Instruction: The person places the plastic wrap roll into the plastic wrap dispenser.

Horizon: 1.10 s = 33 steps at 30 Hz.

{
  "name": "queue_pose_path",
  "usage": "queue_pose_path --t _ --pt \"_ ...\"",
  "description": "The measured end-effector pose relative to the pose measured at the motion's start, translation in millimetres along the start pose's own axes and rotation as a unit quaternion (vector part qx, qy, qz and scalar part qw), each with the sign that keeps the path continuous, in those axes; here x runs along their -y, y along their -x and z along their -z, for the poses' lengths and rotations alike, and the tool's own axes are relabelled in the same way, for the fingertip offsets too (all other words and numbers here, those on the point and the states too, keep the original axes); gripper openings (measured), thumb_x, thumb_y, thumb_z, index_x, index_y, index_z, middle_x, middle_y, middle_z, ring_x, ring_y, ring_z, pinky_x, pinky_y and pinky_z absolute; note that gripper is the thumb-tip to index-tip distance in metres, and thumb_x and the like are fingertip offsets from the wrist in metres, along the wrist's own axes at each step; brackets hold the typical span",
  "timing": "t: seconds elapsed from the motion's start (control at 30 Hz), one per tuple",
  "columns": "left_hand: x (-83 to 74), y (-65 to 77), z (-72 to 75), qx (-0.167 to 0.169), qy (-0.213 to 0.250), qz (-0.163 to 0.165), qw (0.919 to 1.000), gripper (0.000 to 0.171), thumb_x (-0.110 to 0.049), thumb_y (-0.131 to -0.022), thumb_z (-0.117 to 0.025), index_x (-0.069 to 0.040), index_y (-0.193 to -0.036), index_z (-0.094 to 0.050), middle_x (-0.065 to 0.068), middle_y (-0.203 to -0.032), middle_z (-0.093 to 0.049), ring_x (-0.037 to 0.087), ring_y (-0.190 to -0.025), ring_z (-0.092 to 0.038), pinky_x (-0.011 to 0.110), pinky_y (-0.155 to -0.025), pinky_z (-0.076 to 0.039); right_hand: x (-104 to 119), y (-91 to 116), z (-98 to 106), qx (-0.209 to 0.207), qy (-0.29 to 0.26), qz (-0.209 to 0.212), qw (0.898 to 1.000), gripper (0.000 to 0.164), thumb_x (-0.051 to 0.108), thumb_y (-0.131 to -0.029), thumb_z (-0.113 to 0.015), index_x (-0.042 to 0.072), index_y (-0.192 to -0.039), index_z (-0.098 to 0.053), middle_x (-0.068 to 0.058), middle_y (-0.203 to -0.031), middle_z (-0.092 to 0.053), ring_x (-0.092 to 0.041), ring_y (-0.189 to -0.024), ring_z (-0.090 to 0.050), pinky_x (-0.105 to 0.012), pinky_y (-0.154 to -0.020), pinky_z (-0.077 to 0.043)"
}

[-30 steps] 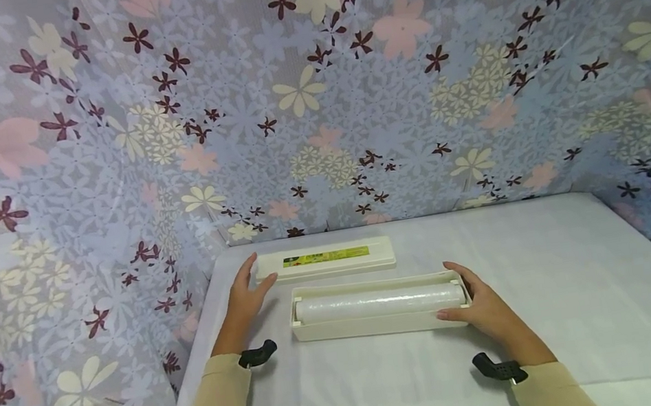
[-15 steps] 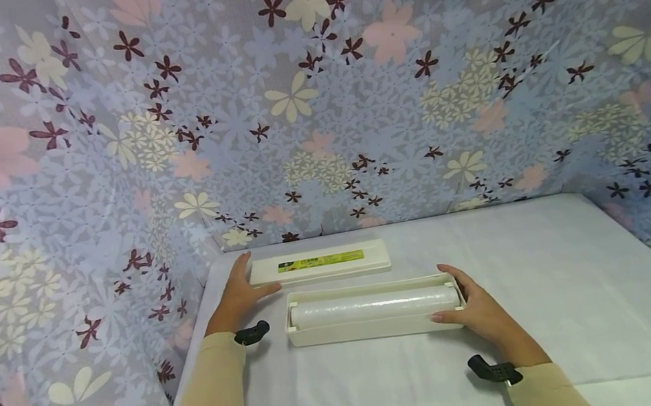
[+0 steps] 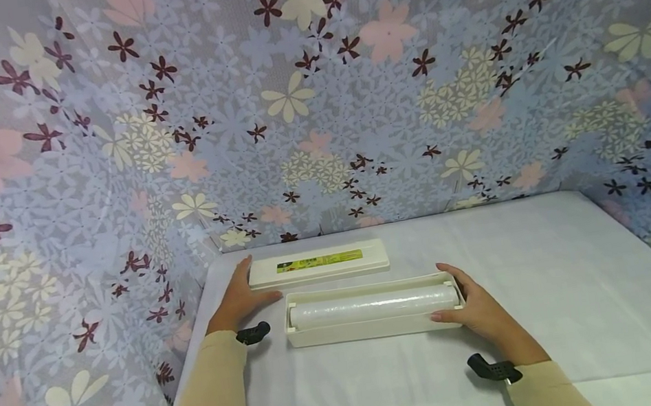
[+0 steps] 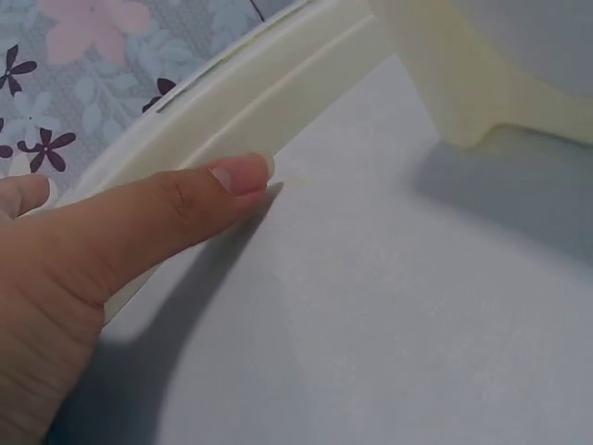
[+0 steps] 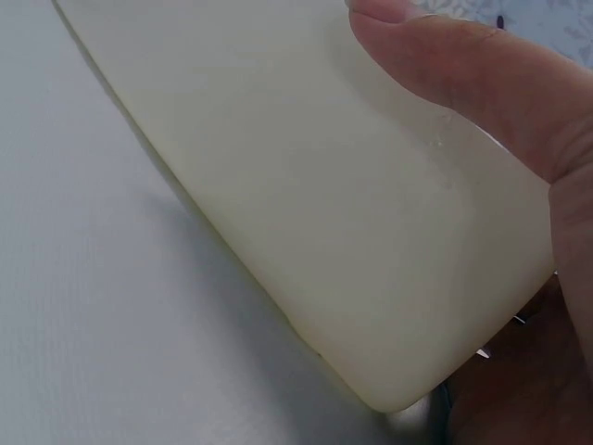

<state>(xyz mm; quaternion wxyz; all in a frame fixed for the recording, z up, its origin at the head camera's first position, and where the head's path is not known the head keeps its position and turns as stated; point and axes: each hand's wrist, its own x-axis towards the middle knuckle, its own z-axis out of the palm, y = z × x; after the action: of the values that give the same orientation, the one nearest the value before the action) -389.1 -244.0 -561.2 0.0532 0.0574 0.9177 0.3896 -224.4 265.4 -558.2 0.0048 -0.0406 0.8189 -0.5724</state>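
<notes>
A long cream box (image 3: pixel 374 328) lies lengthwise on the white table, its top uncovered and a roll of cling film (image 3: pixel 371 307) inside. My right hand (image 3: pixel 479 306) grips its right end, thumb on the front wall and fingers round the back; the right wrist view shows the thumb (image 5: pixel 482 69) across the box's smooth wall (image 5: pixel 306 176). Behind the box rests a cream lid (image 3: pixel 335 269) with a yellow-green label (image 3: pixel 319 261). My left hand (image 3: pixel 242 299) is spread at the lid's left end, with the thumb (image 4: pixel 185 204) straight along its front edge.
A floral curtain (image 3: pixel 310 94) hangs behind the table and along both sides. White cloth (image 3: pixel 559 267) covers the table. A narrow gap separates the lid from the box. Black wrist mounts (image 3: pixel 495 370) stick out from the sleeves.
My left hand has shifted so that its thumb lies lower, in front of the lid's edge rather than over its corner. The right hand keeps its hold on the box. The head view has moved slightly.
</notes>
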Motion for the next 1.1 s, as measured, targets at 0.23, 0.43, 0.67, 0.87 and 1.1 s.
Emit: queue_pose_path --t 0.23,0.43,0.67,0.87,1.1 --pt "-2.4 -3.1 -0.9 0.007 0.006 -0.018 0.9998 0.146 -0.062 -0.064 -0.097 -0.014 -0.171 -0.010 0.016 -0.173 -0.013 0.039 -0.157 -0.013 0.060 -0.121 -0.017 -0.6 0.0 0.6 0.000 -0.004 0.001 1.000 0.114 0.022 -0.077 -0.098 0.015 -0.166 -0.028 -0.021 -0.151 -0.048 -0.037 -0.128 -0.052 -0.050 -0.099 -0.047" --pt "-7.0 -3.0 -2.9 -0.011 0.016 -0.032 0.9993 0.145 -0.059 -0.061 -0.100 -0.016 -0.170 -0.016 0.015 -0.172 -0.018 0.038 -0.156 -0.017 0.061 -0.120 -0.020 -1.0 0.8 0.8 -0.001 -0.004 0.002 1.000 0.113 0.022 -0.076 -0.098 0.015 -0.166 -0.030 -0.021 -0.150 -0.049 -0.037 -0.127 -0.053 -0.052 -0.100 -0.046" --pt "-9.9 -10.6 -12.3 -0.012 -0.007 -0.057 0.9983 0.137 -0.055 -0.067 -0.099 -0.011 -0.169 -0.019 0.017 -0.172 -0.016 0.038 -0.156 -0.015 0.058 -0.122 -0.018 -2.5 0.0 1.8 -0.005 0.005 0.005 1.000 0.112 0.023 -0.076 -0.098 0.015 -0.165 -0.031 -0.022 -0.149 -0.049 -0.039 -0.126 -0.053 -0.052 -0.099 -0.047" --pt "-13.6 -9.4 -16.3 -0.027 -0.061 -0.074 0.9950 0.128 -0.055 -0.073 -0.095 -0.005 -0.167 -0.025 0.021 -0.171 -0.020 0.039 -0.156 -0.017 0.056 -0.122 -0.019 -3.6 -0.4 1.7 -0.007 0.007 0.006 1.000 0.113 0.022 -0.076 -0.098 0.015 -0.166 -0.029 -0.022 -0.149 -0.049 -0.038 -0.126 -0.053 -0.053 -0.098 -0.047" --pt "-13.5 -4.8 -16.9 -0.054 -0.053 -0.079 0.9940 0.123 -0.056 -0.069 -0.097 -0.004 -0.163 -0.036 0.020 -0.165 -0.034 0.039 -0.152 -0.029 0.055 -0.121 -0.023 -3.0 -0.4 0.4 -0.006 0.009 0.008 1.000 0.115 0.021 -0.077 -0.098 0.014 -0.167 -0.027 -0.022 -0.151 -0.048 -0.039 -0.127 -0.053 -0.056 -0.099 -0.047"
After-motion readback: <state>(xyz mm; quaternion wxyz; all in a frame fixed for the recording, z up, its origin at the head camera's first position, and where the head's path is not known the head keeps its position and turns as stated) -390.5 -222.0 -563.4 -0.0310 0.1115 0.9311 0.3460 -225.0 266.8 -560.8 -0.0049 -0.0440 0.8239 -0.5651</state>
